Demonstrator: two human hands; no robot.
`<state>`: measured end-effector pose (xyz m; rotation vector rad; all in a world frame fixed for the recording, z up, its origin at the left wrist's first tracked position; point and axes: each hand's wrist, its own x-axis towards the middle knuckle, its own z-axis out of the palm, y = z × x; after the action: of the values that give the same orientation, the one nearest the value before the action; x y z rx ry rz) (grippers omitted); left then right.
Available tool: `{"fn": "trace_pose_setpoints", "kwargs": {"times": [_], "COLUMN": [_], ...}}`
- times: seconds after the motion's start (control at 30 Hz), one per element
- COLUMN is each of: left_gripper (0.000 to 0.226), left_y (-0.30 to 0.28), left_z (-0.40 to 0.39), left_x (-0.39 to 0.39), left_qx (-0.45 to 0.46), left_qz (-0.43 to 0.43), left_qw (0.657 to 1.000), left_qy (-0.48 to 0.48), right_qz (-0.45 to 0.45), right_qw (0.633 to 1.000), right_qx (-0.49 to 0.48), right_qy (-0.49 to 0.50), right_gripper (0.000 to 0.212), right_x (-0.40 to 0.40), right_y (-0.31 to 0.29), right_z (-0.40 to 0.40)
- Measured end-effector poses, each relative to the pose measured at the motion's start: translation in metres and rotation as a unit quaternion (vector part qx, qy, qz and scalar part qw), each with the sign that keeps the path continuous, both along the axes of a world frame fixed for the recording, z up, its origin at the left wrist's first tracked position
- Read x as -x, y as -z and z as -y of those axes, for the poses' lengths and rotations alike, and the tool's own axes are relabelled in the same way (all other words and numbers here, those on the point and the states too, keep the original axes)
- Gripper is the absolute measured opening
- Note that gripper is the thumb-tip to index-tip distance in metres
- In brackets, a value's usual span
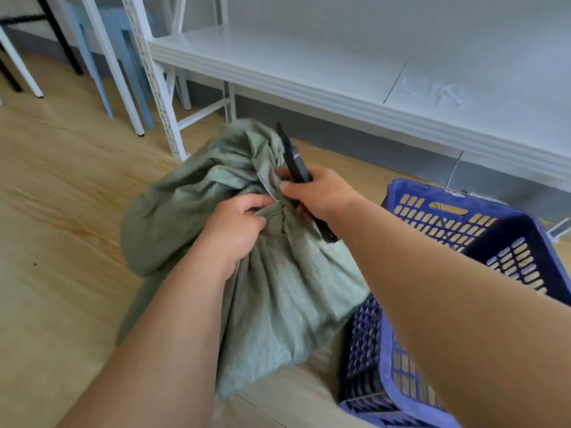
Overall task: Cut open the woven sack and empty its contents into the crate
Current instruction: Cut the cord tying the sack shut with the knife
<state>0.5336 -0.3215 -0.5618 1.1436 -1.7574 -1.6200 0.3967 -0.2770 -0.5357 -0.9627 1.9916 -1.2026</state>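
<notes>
Your forearms fill the near edge of the view, both reaching down to the green woven sack (278, 291), which stands on the wooden floor (61, 196) pressed against the blue crate (463, 230) at your right. Your left hand (234, 227) is closed on the gathered neck of the sack, pinching the bunched fabric just below the tie. Your right hand (321, 193) is wrapped around a dark utility knife (296, 168), its tip pointing away from you and up over the loose flap of sacking above the neck. A thin pale strip, probably the tie (265, 186), shows between your two hands.

By the look of it you are at the first step: the neck is cinched shut, no opening shows in the fabric, and nothing has spilled. Cutting the tie or the cloth remains, then lifting and tipping the sack.

What the sack holds stays hidden, though its bulging lower half suggests it is fairly full. As far as its visible walls and inner corner show, the crate holds nothing yet.
</notes>
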Motion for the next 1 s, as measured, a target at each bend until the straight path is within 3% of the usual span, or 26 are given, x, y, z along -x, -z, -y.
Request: {"fn": "trace_pose_setpoints", "kwargs": {"times": [0.1, 0.17, 0.23, 0.27, 0.33, 0.4, 0.5, 0.6, 0.73, 0.77, 0.83, 0.9, 1.0], "left_gripper": [0.021, 0.018, 0.015, 0.019, 0.028, 0.043, 0.067, 0.069, 0.061, 0.057, 0.05, 0.051, 0.056], "left_y": [0.014, 0.014, 0.006, 0.004, 0.014, 0.032, 0.05, 0.058, 0.061, 0.06, 0.062, 0.06, 0.042], "left_z": [-0.009, -0.014, -0.02, -0.021, -0.023, -0.025, -0.022, -0.015, -0.017, -0.019, -0.021, -0.023, -0.024], "left_x": [0.003, 0.013, 0.021, 0.023, 0.026, 0.023, 0.018, 0.017, 0.019, 0.02, 0.019, 0.019, 0.026], "left_qx": [0.024, 0.18, 0.353, 0.385, 0.391, 0.366, 0.307, 0.31, 0.357, 0.378, 0.403, 0.395, 0.392], "left_qz": [0.133, 0.212, 0.131, 0.094, 0.096, 0.157, 0.229, 0.307, 0.229, 0.22, 0.227, 0.239, 0.204], "left_qw": [0.99, 0.96, 0.922, 0.916, 0.915, 0.915, 0.923, 0.899, 0.906, 0.899, 0.885, 0.885, 0.895], "left_qy": [0.036, -0.026, -0.089, -0.064, 0.024, 0.058, 0.039, 0.032, -0.004, 0.008, 0.046, 0.066, 0.055], "right_qz": [0.065, 0.114, 0.185, 0.24, 0.348, 0.387, 0.321, 0.115, -0.02, -0.02, 0.065, 0.168, 0.235], "right_qw": [0.995, 0.989, 0.975, 0.961, 0.926, 0.914, 0.939, 0.986, 0.991, 0.988, 0.981, 0.966, 0.951], "right_qx": [-0.065, -0.051, -0.03, -0.021, -0.009, 0.005, 0.019, -0.014, -0.107, -0.116, -0.101, -0.048, 0.07], "right_qy": [0.037, 0.08, 0.118, 0.136, 0.144, 0.123, 0.12, 0.119, 0.082, 0.097, 0.15, 0.19, 0.19], "right_gripper": [0.024, 0.022, 0.01, 0.01, 0.017, 0.016, 0.013, 0.019, 0.045, 0.043, 0.03, 0.015, 0.01], "right_x": [0.001, 0.002, 0.004, 0.007, 0.012, 0.016, 0.017, 0.011, -0.006, -0.008, -0.006, -0.003, -0.001], "right_y": [0.025, 0.04, 0.048, 0.05, 0.05, 0.05, 0.056, 0.073, 0.095, 0.098, 0.096, 0.089, 0.067], "right_z": [0.002, -0.001, -0.004, -0.004, -0.006, -0.01, -0.02, -0.036, -0.044, -0.044, -0.045, -0.05, -0.058]}}
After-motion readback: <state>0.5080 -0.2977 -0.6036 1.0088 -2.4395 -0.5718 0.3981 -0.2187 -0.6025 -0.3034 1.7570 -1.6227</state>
